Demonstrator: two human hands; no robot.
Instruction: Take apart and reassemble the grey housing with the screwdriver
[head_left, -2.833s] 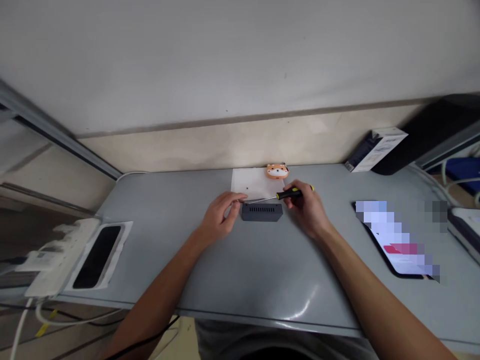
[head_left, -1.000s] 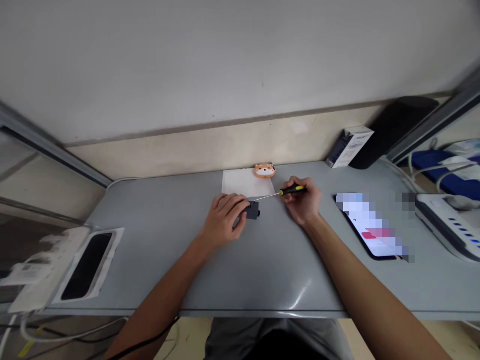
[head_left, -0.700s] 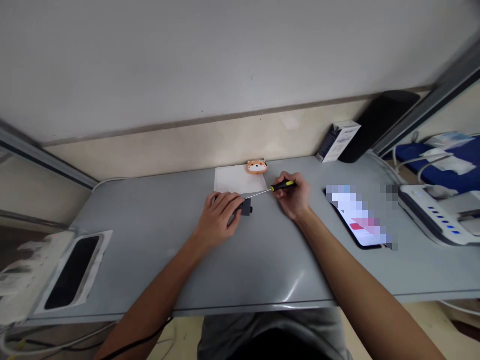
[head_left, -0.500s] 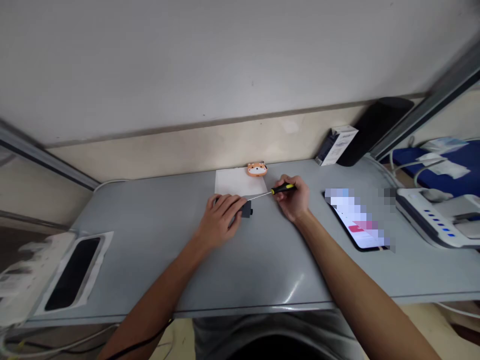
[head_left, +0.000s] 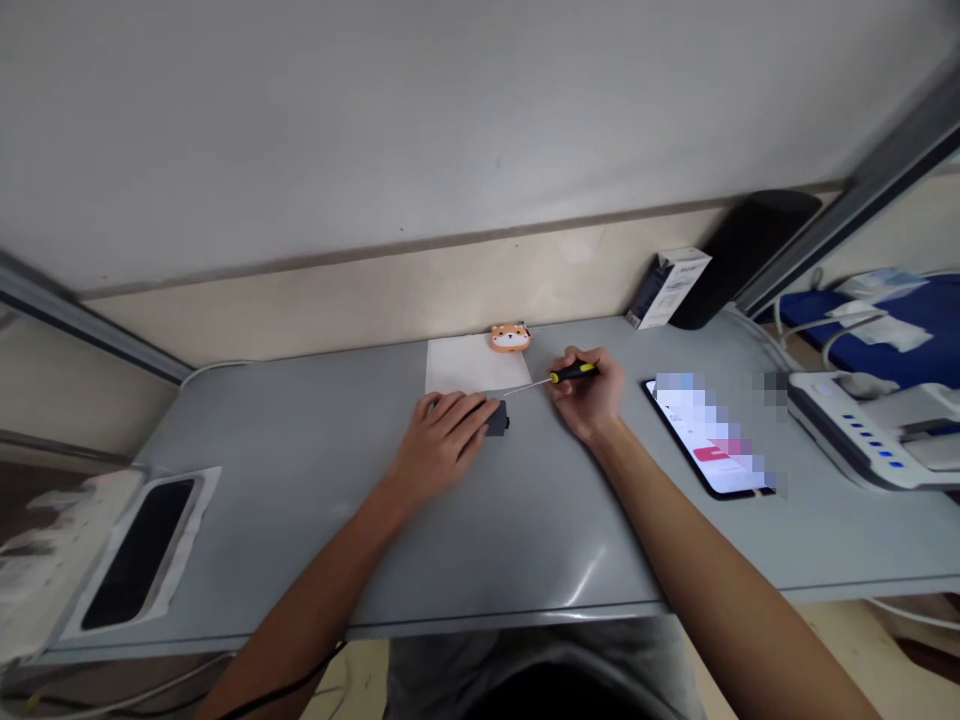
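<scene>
Under the fingers of my left hand [head_left: 442, 440] is a small dark grey box-shaped device [head_left: 496, 419] with a black knob on its right end. The hand covers most of it, pressing it to the desk. My right hand [head_left: 586, 392] grips a screwdriver [head_left: 574, 372] by its black and yellow handle. Its thin metal shaft points left, and the tip is near the device's upper right edge; I cannot tell whether they touch. Behind the device lies a white sheet of paper [head_left: 469, 364], with an orange animal-face case [head_left: 510, 337] on its far right corner.
A lit phone [head_left: 712, 450] lies right of my right arm, beside a white power strip [head_left: 862, 430]. A small carton [head_left: 667, 288] and a black cylinder [head_left: 746, 262] stand at the back right. On the left, a dark phone [head_left: 139, 555] lies on white wrapping on the grey desk [head_left: 300, 430].
My right hand has shifted slightly right with the screwdriver, drawing its tip back a little. My left hand stays on the device, its fingers slightly closer together. The whole view has shifted slightly.
</scene>
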